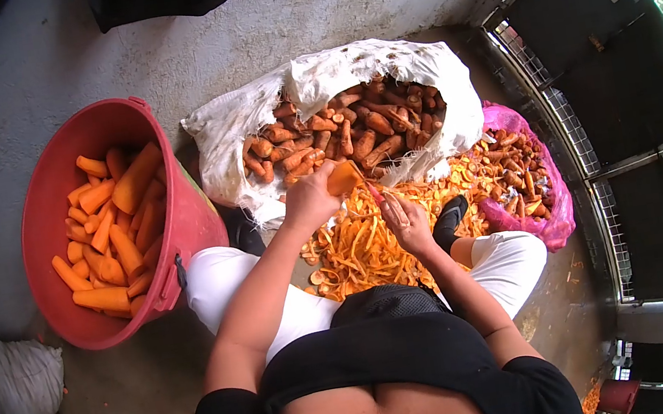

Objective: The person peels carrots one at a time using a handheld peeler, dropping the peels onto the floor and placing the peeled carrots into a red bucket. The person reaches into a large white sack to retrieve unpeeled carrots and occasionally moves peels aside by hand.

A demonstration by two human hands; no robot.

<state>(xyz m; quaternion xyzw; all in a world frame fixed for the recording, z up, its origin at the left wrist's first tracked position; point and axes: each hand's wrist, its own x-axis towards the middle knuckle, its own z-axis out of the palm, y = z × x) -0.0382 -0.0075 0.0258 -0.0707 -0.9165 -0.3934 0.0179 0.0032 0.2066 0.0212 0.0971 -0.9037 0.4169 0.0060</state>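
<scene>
While the left hand (312, 201) clasps 1 thick carrot (344, 177), its fingers wrapped round one end, the right hand (405, 223) is closed on a red tool (375, 193) just beside it. The carrot, bright orange and peeled-looking, is between the hands, above the peelings (363, 245) and near the open sack (230, 128).

We are facing a sack (459, 98) holding carrots (370, 120) — a bucket (197, 236) is standing left, a bag (556, 203) right, peelings (367, 244) lying between us and it.
</scene>
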